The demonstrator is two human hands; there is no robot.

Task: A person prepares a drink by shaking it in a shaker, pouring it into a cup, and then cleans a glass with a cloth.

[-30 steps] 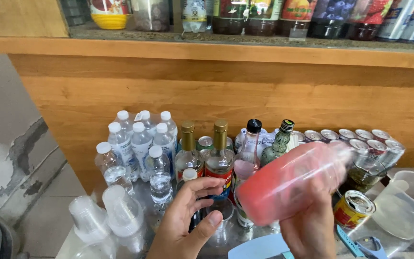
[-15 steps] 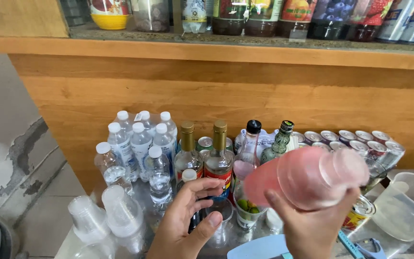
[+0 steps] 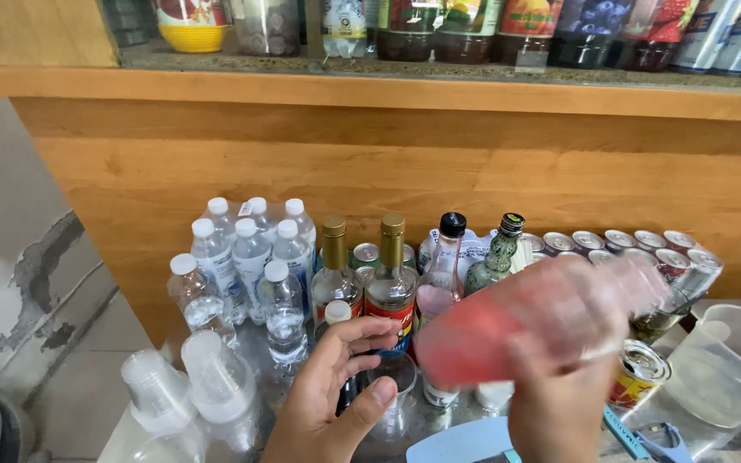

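My right hand (image 3: pixel 555 403) grips a clear plastic shaker with pink-red liquid (image 3: pixel 516 321), held sideways and blurred by motion. My left hand (image 3: pixel 328 394) is curled loosely in front of a small dark bottle with a white cap (image 3: pixel 337 314); whether it touches the bottle I cannot tell. Its fingers are apart and hold nothing. Behind the hands stand two clear glass bottles with gold caps (image 3: pixel 390 283), a pink bottle with a black cap (image 3: pixel 446 266) and a green patterned bottle (image 3: pixel 497 261).
Several small water bottles (image 3: pixel 246 257) stand at the left. Stacked clear plastic cups (image 3: pixel 186 386) lie at the lower left. Several cans (image 3: pixel 636 244) line the wooden wall; an opened can (image 3: pixel 638 373) and a translucent measuring jug (image 3: pixel 731 364) sit at the right. A shelf of jars (image 3: pixel 473 26) runs above.
The shaker in my right hand has swung up and down, staying sideways and becoming more blurred. My left hand has barely shifted.
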